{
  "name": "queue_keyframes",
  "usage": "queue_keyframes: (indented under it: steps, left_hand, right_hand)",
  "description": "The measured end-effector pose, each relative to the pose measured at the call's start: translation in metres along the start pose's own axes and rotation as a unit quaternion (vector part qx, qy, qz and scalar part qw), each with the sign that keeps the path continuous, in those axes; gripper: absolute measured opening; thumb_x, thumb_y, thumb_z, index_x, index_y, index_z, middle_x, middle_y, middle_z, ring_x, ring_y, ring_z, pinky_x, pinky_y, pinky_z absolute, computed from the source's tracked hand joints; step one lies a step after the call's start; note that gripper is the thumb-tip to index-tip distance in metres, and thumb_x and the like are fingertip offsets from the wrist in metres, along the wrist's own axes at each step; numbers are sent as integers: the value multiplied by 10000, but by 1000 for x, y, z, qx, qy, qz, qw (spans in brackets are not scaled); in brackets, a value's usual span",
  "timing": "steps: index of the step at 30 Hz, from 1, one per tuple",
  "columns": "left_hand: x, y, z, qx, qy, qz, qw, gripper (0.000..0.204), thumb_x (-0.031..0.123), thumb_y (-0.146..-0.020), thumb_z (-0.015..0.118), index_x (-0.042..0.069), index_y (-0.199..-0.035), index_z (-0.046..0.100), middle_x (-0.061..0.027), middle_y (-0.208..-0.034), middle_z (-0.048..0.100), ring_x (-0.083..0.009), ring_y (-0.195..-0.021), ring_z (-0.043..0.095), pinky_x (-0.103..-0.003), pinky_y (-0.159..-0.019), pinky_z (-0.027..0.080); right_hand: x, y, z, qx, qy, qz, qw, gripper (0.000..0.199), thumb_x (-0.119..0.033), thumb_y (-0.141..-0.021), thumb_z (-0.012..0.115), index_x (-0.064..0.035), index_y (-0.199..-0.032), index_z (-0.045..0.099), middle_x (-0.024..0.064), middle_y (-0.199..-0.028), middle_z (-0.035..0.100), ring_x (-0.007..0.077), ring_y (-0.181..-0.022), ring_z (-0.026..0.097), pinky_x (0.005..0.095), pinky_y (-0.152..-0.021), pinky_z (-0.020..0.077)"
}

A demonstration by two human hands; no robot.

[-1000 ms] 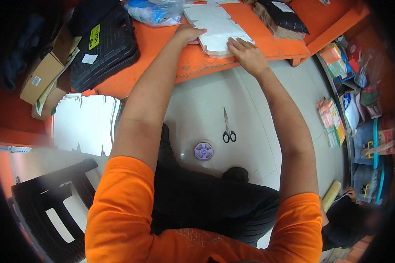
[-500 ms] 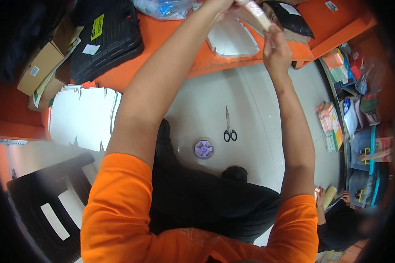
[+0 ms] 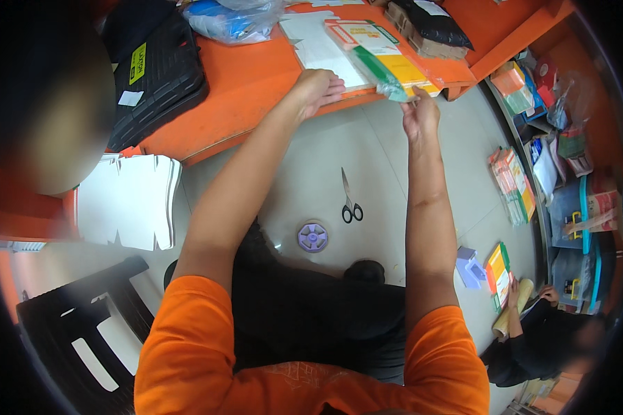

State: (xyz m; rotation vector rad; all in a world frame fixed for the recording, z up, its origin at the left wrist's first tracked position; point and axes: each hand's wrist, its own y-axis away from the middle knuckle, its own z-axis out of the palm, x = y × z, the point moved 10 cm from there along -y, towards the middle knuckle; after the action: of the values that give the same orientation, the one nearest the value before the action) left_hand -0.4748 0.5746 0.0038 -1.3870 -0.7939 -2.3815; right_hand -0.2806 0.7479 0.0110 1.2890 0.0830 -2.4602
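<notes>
On the orange table at the far side lies a flat printed carton [image 3: 394, 66] in yellow, orange, white and green, with shiny clear plastic about it. My right hand [image 3: 422, 116] pinches its near corner by the table's front edge. To the left, my left hand [image 3: 317, 91] holds nothing, its fingers stretched out over the table edge beside the white card sheets [image 3: 318, 48]. The carton lies partly over those sheets. Down on the tiled floor are black-handled scissors [image 3: 351, 207] and a purple tape reel [image 3: 312, 237].
A black tool case [image 3: 160, 83] and a blue-and-clear plastic bag [image 3: 232, 24] sit on the table. White cut card sheets [image 3: 124, 200] are stacked left, above a black plastic chair [image 3: 90, 318]. At right, a co-worker's hand [image 3: 513, 294] holds a similar carton beside wrapped cartons [image 3: 511, 185].
The carton, held up edge-on before, now lies tilted down on the table with its printed face showing. My left hand has let go and come nearer; my right hand has also come nearer.
</notes>
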Motion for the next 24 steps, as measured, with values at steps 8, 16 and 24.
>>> queue_keyframes:
  steps: [8, 16, 24]
  left_hand:
    - [56, 21, -99, 263, 62, 239, 933, 286, 19, -939, 404, 12, -1214, 481, -99, -1108, 599, -141, -902, 590, -300, -756, 494]
    - [83, 112, -68, 194, 7, 249, 949, 259, 71, -955, 482, 66, -1213, 501, -45, -1135, 580, -118, -915, 578, -278, -775, 439]
    - [23, 196, -76, 111, -73, 168, 977, 235, 58, -938, 500, 87, -1171, 511, -53, -1148, 577, -119, -905, 586, -277, -781, 438]
  right_hand:
    - [4, 21, 35, -57, -95, -43, 993, 498, 42, -917, 554, -34, -1344, 309, 207, -1353, 450, 370, -1236, 530, 541, -991, 512]
    - [14, 27, 54, -65, -148, -55, 985, 541, 35, -920, 561, -60, -1368, 273, 211, -1367, 441, 369, -1260, 515, 566, -1008, 489]
    - [33, 17, 95, -124, -169, -34, 977, 525, 47, -916, 554, -90, -1353, 297, 198, -1355, 453, 355, -1226, 534, 568, -994, 495]
